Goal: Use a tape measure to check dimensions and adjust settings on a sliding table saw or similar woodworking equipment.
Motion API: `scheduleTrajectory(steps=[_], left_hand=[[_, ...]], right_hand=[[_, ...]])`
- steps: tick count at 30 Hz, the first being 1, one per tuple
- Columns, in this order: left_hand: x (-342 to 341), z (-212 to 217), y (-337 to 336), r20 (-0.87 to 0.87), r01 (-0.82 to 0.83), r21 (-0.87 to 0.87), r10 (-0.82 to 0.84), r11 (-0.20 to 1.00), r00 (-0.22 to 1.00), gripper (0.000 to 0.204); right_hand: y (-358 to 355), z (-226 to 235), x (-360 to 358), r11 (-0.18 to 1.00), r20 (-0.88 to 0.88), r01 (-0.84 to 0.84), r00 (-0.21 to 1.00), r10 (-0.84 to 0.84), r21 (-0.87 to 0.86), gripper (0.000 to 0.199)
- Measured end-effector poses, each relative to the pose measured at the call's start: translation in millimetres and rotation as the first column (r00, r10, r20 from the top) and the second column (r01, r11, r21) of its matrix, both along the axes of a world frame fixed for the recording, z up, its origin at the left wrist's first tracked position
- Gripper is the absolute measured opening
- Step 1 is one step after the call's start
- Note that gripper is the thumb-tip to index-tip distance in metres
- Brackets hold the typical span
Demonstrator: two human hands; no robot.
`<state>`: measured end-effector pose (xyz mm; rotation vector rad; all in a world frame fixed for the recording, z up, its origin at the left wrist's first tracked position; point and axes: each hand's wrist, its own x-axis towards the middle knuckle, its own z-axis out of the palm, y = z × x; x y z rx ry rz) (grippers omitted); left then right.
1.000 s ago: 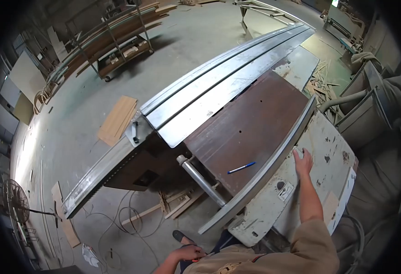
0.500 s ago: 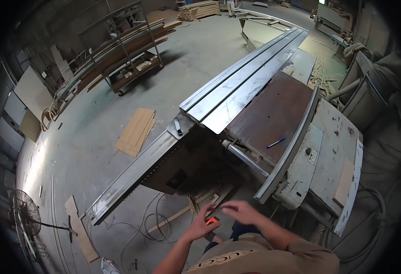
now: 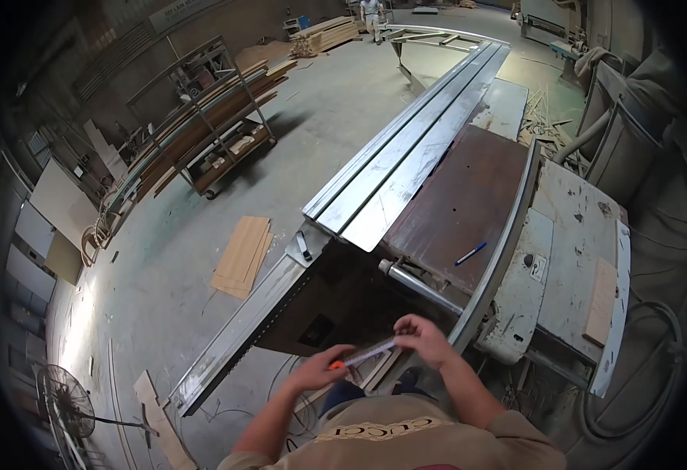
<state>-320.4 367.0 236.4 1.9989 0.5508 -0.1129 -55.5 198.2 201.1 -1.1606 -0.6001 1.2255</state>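
My left hand point(image 3: 320, 370) is closed around an orange tape measure point(image 3: 336, 365) in front of my body. A pale strip of its tape point(image 3: 369, 353) runs out to my right hand point(image 3: 424, 341), whose fingers pinch the free end. Both hands are in the air at the near end of a sliding table saw. The saw has a long silvery sliding table point(image 3: 394, 176) and a brown worktop point(image 3: 454, 196). On the worktop, beside a curved-looking metal rail point(image 3: 508, 227), lies a blue pen point(image 3: 470, 253).
Flat boards point(image 3: 241, 257) lie on the floor left of the saw, and a wheeled rack point(image 3: 226, 149) with long timber stands farther back. A fan point(image 3: 68, 403) is at the lower left. Cables point(image 3: 633, 407) coil at the right. Another person point(image 3: 372, 17) stands far off.
My hands have moved apart, and a length of tape now stretches between them. The view has shifted, so the saw sits slightly lower in the picture.
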Motion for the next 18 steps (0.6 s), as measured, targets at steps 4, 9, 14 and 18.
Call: scheduleTrajectory(steps=[4, 9, 14, 18], left_hand=[[-35.3, 3.6, 73.2, -0.212, -0.012, 0.074, 0.027, 0.997, 0.977, 0.028], [-11.9, -4.8, 172.8, -0.334, -0.108, 0.093, 0.133, 0.99, 0.933, 0.028], [119.7, 33.9, 245.8, -0.305, 0.038, 0.383, 0.088, 0.923, 0.948, 0.031], [243.1, 22.2, 333.8, -0.321, 0.21, 0.456, -0.06, 0.865, 0.945, 0.028]], right_hand=[[-11.2, 17.0, 79.7, 0.935, -0.074, 0.346, 0.937, -0.34, 0.082, 0.029], [10.0, 7.5, 155.3, 0.622, -0.335, 0.778, 0.61, -0.718, 0.084, 0.038], [85.5, -53.2, 171.8, 0.54, -0.443, 0.842, 0.476, -0.759, -0.02, 0.019], [131.8, -83.0, 199.4, 0.492, -0.411, 0.86, 0.402, -0.818, -0.139, 0.019]])
